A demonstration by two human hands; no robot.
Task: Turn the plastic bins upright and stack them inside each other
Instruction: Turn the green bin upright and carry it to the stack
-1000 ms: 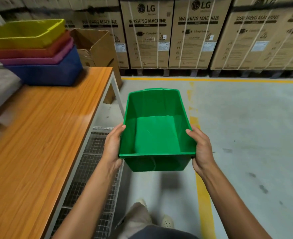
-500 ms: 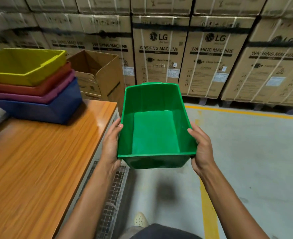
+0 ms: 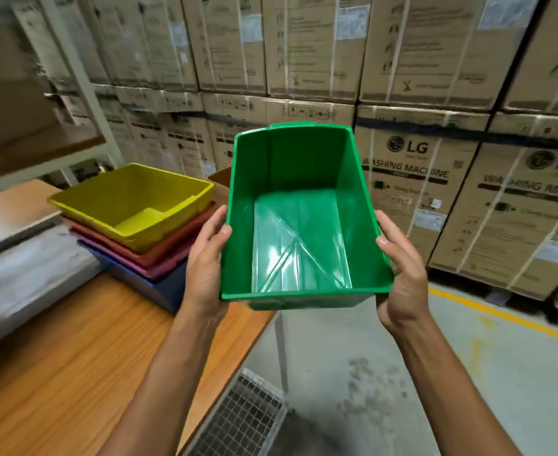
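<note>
A green plastic bin (image 3: 299, 205) is held upright in the air, its open top toward me, over the table's right corner. My left hand (image 3: 206, 268) grips its left wall and my right hand (image 3: 402, 274) grips its right wall. To the left, on the wooden table (image 3: 83, 350), stands a nested stack of upright bins: a yellow bin (image 3: 133, 199) on top, then a red bin (image 3: 169, 250), a purple bin (image 3: 159, 271) and a blue bin (image 3: 159, 291) at the bottom. The green bin hangs right of the stack and a little higher.
Stacked cardboard washing-machine boxes (image 3: 435, 179) fill the back. A grey slab (image 3: 17, 268) lies on the table's left, under a shelf (image 3: 37, 153). A wire mesh rack (image 3: 241, 419) sits below the table edge. Concrete floor with a yellow line (image 3: 507, 324) lies to the right.
Both hands have raised the green bin and carried it left toward the stack. My view has lifted and turned, so the stack now sits close beside the bin.
</note>
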